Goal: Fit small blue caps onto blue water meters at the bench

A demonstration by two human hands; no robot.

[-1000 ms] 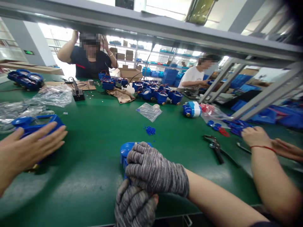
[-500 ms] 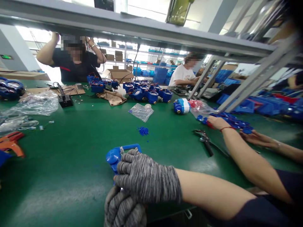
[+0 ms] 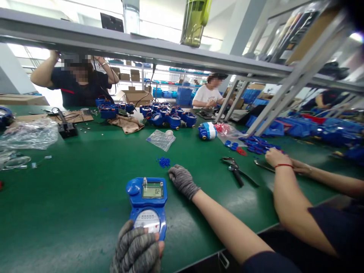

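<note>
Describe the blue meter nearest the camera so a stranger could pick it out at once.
On the green table, look at the middle of the near edge. A blue meter lies face up there, its lower end gripped by the gloved left hand. Unlike the far meters clustered together, it lies alone, showing a screen above a round dial.

The left hand (image 3: 136,250), in a gray glove, holds the near end of a blue meter (image 3: 148,197) that lies face up on the green surface (image 3: 71,212). The right hand (image 3: 182,180), gloved too, reaches out with nothing in it, near a little pile of blue bits (image 3: 164,162). Pliers (image 3: 234,169) lie off to the right.
</note>
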